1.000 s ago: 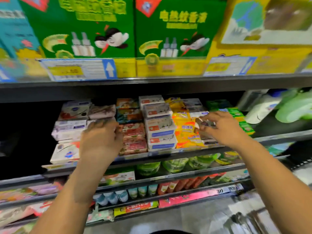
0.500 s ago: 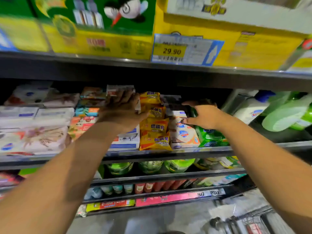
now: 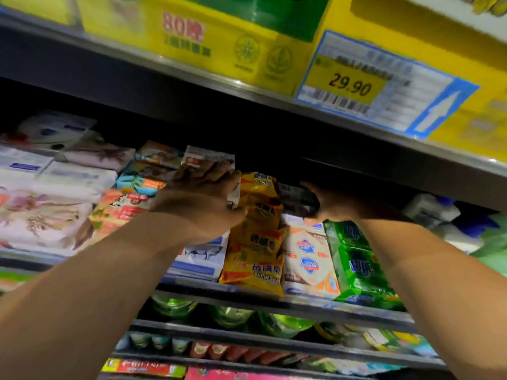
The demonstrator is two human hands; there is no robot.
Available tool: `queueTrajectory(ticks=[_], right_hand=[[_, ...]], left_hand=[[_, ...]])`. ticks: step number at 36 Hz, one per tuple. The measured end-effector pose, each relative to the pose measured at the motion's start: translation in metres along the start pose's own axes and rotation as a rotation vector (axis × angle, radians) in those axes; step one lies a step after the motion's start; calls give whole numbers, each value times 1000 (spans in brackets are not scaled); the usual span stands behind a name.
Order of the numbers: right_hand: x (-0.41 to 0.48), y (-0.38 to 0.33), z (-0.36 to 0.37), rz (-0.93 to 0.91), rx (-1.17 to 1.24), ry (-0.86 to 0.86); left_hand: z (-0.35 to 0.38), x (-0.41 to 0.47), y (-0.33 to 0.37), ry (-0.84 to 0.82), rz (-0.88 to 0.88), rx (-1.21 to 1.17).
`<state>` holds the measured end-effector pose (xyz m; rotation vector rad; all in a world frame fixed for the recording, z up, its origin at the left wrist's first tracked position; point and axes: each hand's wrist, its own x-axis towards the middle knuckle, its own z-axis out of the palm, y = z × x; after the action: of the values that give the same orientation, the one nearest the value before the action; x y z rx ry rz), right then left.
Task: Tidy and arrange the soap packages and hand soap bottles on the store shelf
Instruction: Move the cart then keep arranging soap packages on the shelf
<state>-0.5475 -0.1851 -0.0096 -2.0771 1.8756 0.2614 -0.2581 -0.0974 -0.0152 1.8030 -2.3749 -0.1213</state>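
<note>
Stacks of soap packages fill the middle shelf. My left hand lies over the white boxed soap stack, fingers curled on its top box. To its right stands a column of yellow soap packets. My right hand grips a dark soap package on top of the white Safeguard soap packs. Green soap packs lie further right. White hand soap bottles with blue caps stand at the far right, blurred.
Pink and white soap packs and orange boxes fill the shelf's left. The upper shelf edge carries a 29.90 price tag under yellow and green cartons. Lower shelves hold green bottles and small tubes.
Both hands moved right along the shelf and deeper in. My left hand went from the pink packs to the white boxes; my right hand closed on a dark package. The view tilted up and closer.
</note>
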Motion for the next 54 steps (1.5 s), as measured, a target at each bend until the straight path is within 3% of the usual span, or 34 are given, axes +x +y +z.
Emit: queueTrajectory(ticks=[17,35,38,45,49,54], right_hand=[[-4,-2,-5,-64,-141,174],[-21,-8,0,-45,65,384],[-39,-5,-2,-51,88,489],[-92,6,19,-36,461,667],[-128,-3,41,-64,686,622],[-170,-32,68,-106,1153,574]], left_hand=[[0,0,2,62,25,54],[0,-3,3,58,13,42],[-2,-3,5,41,1,29],[-7,-5,8,17,0,30],[-6,-6,7,13,4,40],[-8,-6,6,-8,11,39]])
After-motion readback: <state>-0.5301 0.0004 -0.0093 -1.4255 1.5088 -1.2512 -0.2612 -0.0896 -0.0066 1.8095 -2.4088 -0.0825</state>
